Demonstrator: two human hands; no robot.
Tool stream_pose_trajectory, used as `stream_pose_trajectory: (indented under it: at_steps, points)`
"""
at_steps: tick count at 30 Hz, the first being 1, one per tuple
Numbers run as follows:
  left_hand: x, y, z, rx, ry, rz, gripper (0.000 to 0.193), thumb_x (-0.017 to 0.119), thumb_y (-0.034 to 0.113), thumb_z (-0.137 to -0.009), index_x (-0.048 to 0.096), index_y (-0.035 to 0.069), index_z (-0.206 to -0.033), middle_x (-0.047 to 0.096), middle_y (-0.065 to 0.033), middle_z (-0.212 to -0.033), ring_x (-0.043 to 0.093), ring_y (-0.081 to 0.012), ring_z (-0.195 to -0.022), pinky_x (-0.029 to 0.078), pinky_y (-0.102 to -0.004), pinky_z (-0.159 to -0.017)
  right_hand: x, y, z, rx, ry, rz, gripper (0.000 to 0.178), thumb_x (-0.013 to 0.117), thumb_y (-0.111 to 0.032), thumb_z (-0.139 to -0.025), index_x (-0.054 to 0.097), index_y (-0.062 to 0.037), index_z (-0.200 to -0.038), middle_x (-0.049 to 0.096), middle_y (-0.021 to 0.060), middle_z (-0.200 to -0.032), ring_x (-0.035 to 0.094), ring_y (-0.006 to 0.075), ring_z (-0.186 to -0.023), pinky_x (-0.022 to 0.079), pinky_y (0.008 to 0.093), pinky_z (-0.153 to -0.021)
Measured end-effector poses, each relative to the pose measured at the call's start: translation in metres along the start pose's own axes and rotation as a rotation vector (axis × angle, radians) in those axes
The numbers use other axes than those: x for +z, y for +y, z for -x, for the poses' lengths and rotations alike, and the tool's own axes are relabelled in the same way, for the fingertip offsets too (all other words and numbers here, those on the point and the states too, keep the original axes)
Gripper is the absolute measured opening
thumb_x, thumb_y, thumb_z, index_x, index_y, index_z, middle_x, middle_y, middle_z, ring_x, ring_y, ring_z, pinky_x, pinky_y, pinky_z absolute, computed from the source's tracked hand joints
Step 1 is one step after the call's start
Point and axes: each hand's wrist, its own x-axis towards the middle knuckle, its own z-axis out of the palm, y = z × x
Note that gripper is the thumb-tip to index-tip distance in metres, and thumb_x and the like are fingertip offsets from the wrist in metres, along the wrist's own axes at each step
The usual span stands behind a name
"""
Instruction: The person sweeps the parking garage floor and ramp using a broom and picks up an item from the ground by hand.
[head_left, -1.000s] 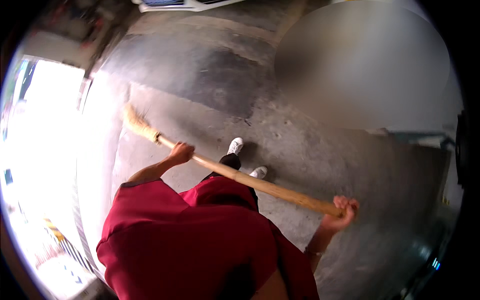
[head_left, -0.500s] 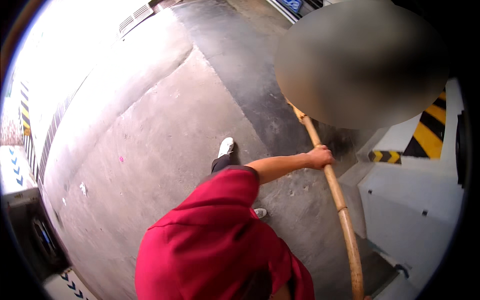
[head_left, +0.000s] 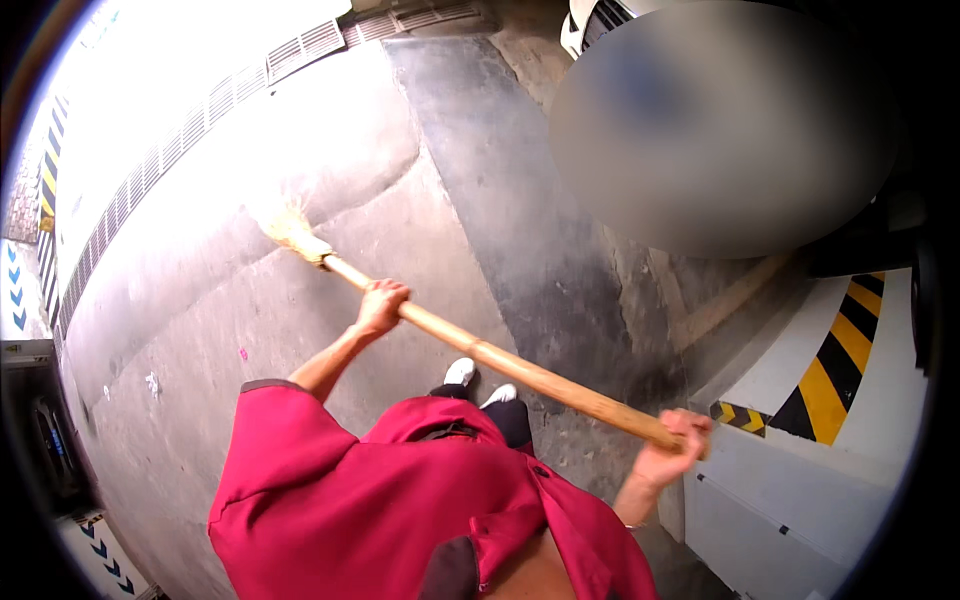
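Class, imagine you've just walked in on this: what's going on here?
Someone in a red shirt is holding a broom with both hands, slantwise in front of the body. The left hand grips the handle near the bristles; the right hand grips the other end. The bristles point left, above or on the grey floor; whether they touch it is hard to tell.

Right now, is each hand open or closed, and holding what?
Left hand: closed around the broom handle, near the bristles.
Right hand: closed around the handle's other end.
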Motion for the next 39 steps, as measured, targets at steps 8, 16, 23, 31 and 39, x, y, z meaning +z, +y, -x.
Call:
stream_pose_trajectory:
  at_steps: [8, 16, 23, 31, 39]
  points:
    - [-0.035, 0.166, -0.248, 0.494, 0.251, 0.470, 0.018, 0.060, 0.006, -0.055, 0.048, 0.011, -0.068, 0.051, -0.0041, -0.069, 0.050, -0.0241, -0.075, 0.037, -0.0350, -0.069, 0.058, -0.130, -0.077, -1.014, 0.371, 0.443, 0.024, 0.039, -0.023, -0.078, 0.040, -0.0049, -0.062, 0.037, 0.0028, -0.064, 0.040, 0.0119, -0.058, 0.031, 0.0228, -0.049]
    - [0.031, 0.113, -0.318, 0.418, 0.019, 0.357, 0.020, 0.060, 0.009, -0.058, 0.053, 0.012, -0.077, 0.051, -0.0051, -0.075, 0.050, -0.0233, -0.082, 0.036, -0.0363, -0.073, 0.109, -0.075, -0.183, -0.716, 0.167, 0.170, 0.011, 0.048, -0.020, -0.070, 0.041, -0.0125, -0.066, 0.029, -0.0044, -0.048, 0.030, 0.0088, -0.041, 0.024, 0.0234, -0.040]
    - [-0.031, -0.061, -0.303, 0.001, -0.193, 0.138, 0.018, 0.061, 0.015, -0.056, 0.054, 0.013, -0.073, 0.053, -0.0038, -0.071, 0.051, -0.0232, -0.079, 0.037, -0.0367, -0.070, 0.205, 0.080, -0.271, -0.138, 0.047, 0.087, 0.011, 0.040, -0.017, -0.078, 0.042, -0.0078, -0.073, 0.038, 0.0013, -0.058, 0.034, 0.0104, -0.052, 0.029, 0.0221, -0.050]
    - [-0.098, -0.045, -0.501, 0.210, 0.164, 0.175, 0.018, 0.061, 0.009, -0.055, 0.051, 0.011, -0.069, 0.051, -0.0035, -0.070, 0.051, -0.0210, -0.077, 0.036, -0.0342, -0.069, 0.254, 0.043, -0.366, -0.549, 0.008, 0.300, 0.016, 0.041, -0.018, -0.076, 0.044, -0.0035, -0.071, 0.037, 0.0028, -0.064, 0.038, 0.0110, -0.054, 0.031, 0.0222, -0.050]
    - [-0.108, -0.169, -0.741, 0.345, 0.290, 0.333, 0.016, 0.057, 0.004, -0.059, 0.051, 0.011, -0.072, 0.052, -0.0022, -0.073, 0.049, -0.0219, -0.083, 0.036, -0.0344, -0.075, 0.505, 0.122, -0.395, -0.627, 0.060, 0.003, 0.010, 0.049, -0.020, -0.069, 0.044, -0.0110, -0.072, 0.041, 0.0003, -0.054, 0.042, 0.0130, -0.048, 0.033, 0.0257, -0.046]
